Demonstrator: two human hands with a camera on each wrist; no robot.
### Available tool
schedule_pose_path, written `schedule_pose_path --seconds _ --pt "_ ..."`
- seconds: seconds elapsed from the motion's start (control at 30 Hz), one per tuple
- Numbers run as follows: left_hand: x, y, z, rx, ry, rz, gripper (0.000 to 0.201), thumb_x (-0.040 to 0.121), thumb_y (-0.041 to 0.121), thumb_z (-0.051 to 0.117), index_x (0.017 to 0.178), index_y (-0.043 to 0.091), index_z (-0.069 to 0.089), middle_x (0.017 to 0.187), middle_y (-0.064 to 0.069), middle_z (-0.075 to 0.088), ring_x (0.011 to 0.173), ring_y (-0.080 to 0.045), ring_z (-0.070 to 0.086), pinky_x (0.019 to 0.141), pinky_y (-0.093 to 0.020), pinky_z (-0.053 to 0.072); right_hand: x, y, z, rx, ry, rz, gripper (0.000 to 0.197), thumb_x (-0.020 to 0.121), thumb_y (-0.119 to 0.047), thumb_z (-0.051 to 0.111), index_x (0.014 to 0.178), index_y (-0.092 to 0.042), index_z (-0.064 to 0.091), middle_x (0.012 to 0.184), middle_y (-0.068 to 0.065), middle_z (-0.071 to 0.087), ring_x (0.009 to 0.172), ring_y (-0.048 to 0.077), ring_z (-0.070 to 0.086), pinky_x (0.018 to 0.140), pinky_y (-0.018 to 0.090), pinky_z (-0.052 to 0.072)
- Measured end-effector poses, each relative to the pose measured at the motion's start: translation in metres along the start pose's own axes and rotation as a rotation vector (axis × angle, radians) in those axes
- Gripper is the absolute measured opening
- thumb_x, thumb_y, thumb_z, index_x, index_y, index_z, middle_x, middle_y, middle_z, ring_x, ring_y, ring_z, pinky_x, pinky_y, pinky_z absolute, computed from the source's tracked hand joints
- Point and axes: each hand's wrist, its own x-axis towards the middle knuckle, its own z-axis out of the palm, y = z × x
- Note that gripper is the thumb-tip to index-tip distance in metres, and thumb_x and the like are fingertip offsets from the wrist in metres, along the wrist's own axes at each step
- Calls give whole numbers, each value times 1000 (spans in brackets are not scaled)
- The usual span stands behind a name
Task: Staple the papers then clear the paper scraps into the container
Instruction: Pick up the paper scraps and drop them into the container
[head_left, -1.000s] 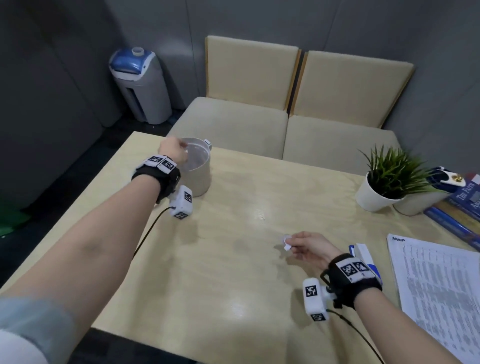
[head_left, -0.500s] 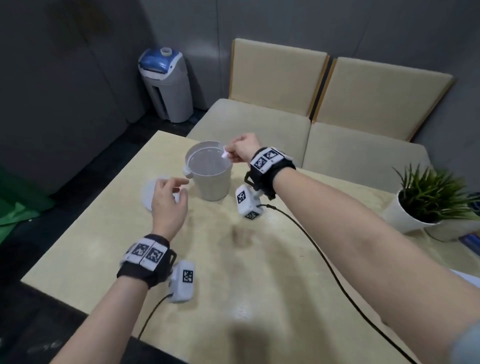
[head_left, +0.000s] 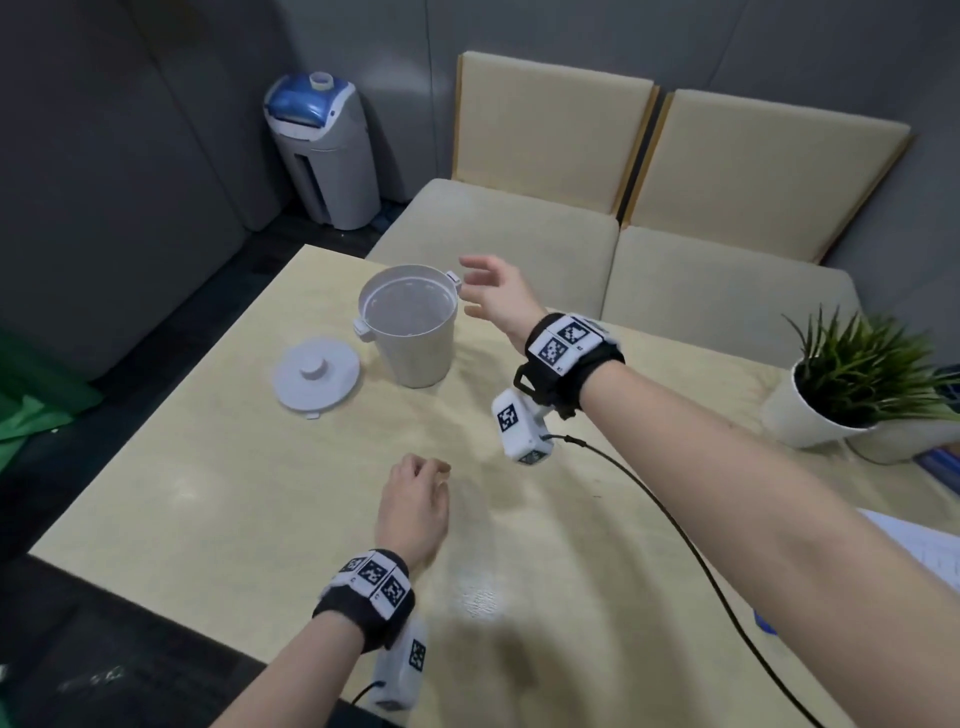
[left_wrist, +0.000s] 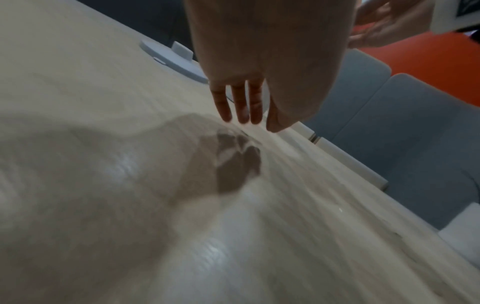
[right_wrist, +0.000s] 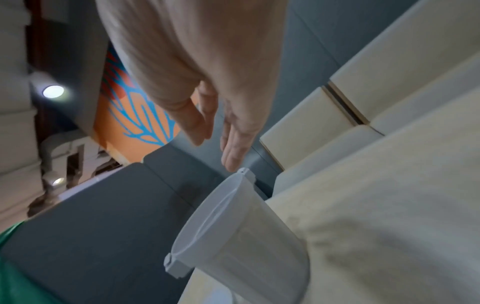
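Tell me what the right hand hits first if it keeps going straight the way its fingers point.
Probably the container: the right hand points its open fingers at the rim tab, apart from it. Depth is unclear; it might pass just over the rim.

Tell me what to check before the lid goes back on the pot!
1. Container upright with its mouth open: ok.
2. Lid within reach, flat on the table to the left of the container: ok.
3. Right hand empty, fingers spread beside the rim: ok.
4. Left hand free, holding nothing: ok.
5. All scraps inside the container: cannot tell, its inside is blurred.
6. No scraps left on the table: none seen, but the right side is partly out of view, so cannot tell.
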Motion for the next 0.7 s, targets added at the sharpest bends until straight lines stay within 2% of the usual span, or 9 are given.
schedule_pose_path --seconds 0.07,0.1,0.17,0.27,0.4,0.47,0.57,0.63,0.7 --pt "4 -1 2 95 33 -53 33 88 15 52 119 10 58 116 -12 55 108 -32 51 95 -42 44 -15 17 -11 -8 56 21 36 87 0 51 121 -10 58 93 -2 56 91 20 56 82 35 52" --pt "5 -2 3 144 30 -96 39 90 19 50 128 8 52 127 -14 52 117 -33 49 100 -43 41 -24 30 -20 -47 72 38 33 87 0 49 116 -9 61 91 -1 57 89 20 57 80 36 51" --pt "6 -5 7 257 -47 -176 56 96 30 40 144 3 29 150 -18 33 139 -33 31 112 -44 28 -41 64 -47 -216 111 86 28 88 -1 48 108 -8 66 97 7 66 92 21 60 82 35 49" --pt "-1 0 18 373 -216 -217 71 98 44 25 149 -1 3 159 -20 3 148 -34 3 120 -47 13 -73 118 -93 -577 226 247 31 87 -1 46 110 -9 67 119 12 66 112 26 60 98 30 43" --pt "-9 31 39 411 -367 -73 76 97 49 17 148 1 -10 157 -22 -15 147 -35 -11 121 -44 1 -129 167 -118 -797 281 306 40 96 -12 39 133 -6 48 141 16 46 129 29 45 107 31 33" --pt "-9 48 51 408 -430 37 75 97 49 17 148 3 -11 157 -21 -18 147 -33 -14 121 -43 -2 -158 181 -112 -849 162 299 49 100 -23 32 146 -7 31 155 12 28 143 23 28 117 32 21" --pt "-9 70 62 362 -550 217 68 99 45 18 150 10 -9 158 -16 -18 147 -28 -17 120 -40 -6 -199 190 -94 -998 -67 251 56 102 -33 26 152 -12 16 162 4 7 149 17 7 121 33 5" --pt "-6 80 63 346 -616 360 61 101 39 19 151 14 -4 160 -13 -13 148 -24 -13 119 -37 -7 -222 191 -84 -1024 -181 185 55 102 -35 23 153 -16 13 162 1 2 149 13 2 119 31 0" --pt "2 86 61 335 -602 454 56 102 33 20 152 16 2 161 -9 -5 150 -23 -5 120 -37 -4 -237 191 -82 -998 -191 140 53 102 -34 22 152 -19 15 162 -2 5 149 9 4 118 28 -1"
